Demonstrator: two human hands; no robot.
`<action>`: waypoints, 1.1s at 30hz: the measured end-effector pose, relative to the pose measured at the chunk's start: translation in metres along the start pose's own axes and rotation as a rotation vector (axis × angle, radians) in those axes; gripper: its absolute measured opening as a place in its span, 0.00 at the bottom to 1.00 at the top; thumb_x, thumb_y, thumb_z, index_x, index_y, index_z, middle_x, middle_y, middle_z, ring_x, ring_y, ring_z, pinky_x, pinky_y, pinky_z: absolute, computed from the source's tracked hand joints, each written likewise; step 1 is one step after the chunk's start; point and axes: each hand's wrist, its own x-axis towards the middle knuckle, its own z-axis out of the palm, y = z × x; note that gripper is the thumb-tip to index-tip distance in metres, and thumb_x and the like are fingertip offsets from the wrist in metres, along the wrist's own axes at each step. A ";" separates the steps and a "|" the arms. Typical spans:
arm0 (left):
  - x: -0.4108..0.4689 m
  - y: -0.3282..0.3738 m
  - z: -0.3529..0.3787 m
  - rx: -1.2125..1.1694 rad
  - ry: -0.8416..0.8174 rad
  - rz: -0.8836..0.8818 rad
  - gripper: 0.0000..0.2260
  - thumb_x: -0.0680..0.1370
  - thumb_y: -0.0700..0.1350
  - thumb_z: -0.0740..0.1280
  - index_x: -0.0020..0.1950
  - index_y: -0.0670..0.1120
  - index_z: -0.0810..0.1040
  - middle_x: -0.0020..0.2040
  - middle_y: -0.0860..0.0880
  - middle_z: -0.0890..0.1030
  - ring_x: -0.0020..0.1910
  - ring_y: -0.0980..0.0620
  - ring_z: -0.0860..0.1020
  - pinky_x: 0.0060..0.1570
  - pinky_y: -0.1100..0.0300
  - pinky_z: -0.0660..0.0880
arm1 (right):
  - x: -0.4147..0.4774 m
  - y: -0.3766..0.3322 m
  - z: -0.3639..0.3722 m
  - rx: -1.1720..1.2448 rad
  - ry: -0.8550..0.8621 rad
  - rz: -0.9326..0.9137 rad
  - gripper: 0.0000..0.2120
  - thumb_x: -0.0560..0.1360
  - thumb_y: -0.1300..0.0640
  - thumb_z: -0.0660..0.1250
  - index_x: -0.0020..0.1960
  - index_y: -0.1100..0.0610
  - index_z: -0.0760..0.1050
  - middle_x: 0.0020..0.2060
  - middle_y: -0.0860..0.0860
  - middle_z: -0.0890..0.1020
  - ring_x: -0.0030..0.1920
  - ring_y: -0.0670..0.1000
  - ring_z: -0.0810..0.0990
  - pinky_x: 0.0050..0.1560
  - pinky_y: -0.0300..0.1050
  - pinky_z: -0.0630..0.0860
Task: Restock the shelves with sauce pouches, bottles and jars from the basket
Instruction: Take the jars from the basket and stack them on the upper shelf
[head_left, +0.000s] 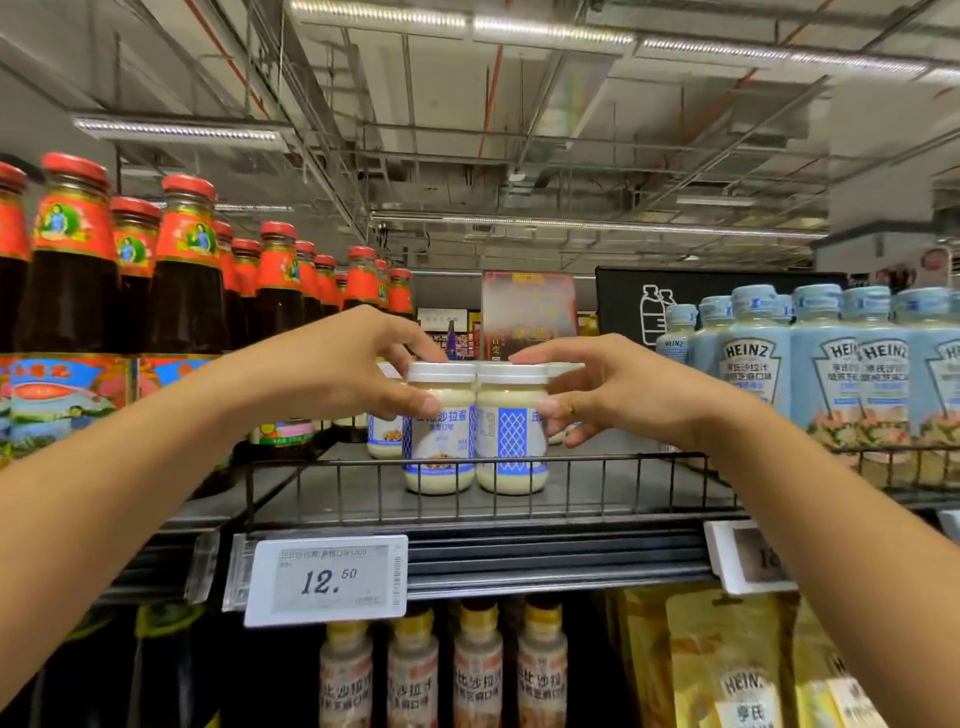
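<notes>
Price tag (326, 579) clipped to the rail, reads 12.50; 2nd tag (748, 558) at right, blurred, can't read it. Overhead: bare ceiling w/ LED light strips (179, 130), pipes & ducts (519, 156). Behind the aisle a black sign (644, 306) w/ white bottle icon, and a red-framed poster (527, 312), text smeared, possibly a promo card.
</notes>
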 end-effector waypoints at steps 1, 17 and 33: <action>0.001 -0.001 0.001 -0.004 0.001 0.007 0.23 0.58 0.61 0.77 0.52 0.61 0.82 0.45 0.59 0.83 0.34 0.57 0.84 0.31 0.70 0.74 | 0.000 0.001 0.000 -0.011 0.021 -0.010 0.21 0.75 0.59 0.73 0.66 0.48 0.76 0.47 0.56 0.87 0.43 0.50 0.83 0.44 0.45 0.82; 0.045 0.027 0.026 0.057 -0.155 0.109 0.14 0.70 0.49 0.78 0.53 0.58 0.80 0.52 0.57 0.84 0.46 0.53 0.85 0.56 0.49 0.80 | -0.018 0.019 -0.037 -0.249 0.202 0.061 0.13 0.73 0.52 0.75 0.55 0.49 0.77 0.40 0.55 0.84 0.37 0.49 0.82 0.40 0.47 0.83; 0.101 0.040 0.046 0.535 -0.115 0.164 0.26 0.72 0.56 0.76 0.67 0.50 0.78 0.65 0.52 0.80 0.64 0.50 0.76 0.63 0.53 0.73 | 0.004 0.023 -0.050 -0.392 0.190 0.207 0.17 0.74 0.55 0.76 0.59 0.55 0.75 0.47 0.59 0.83 0.43 0.56 0.85 0.47 0.57 0.85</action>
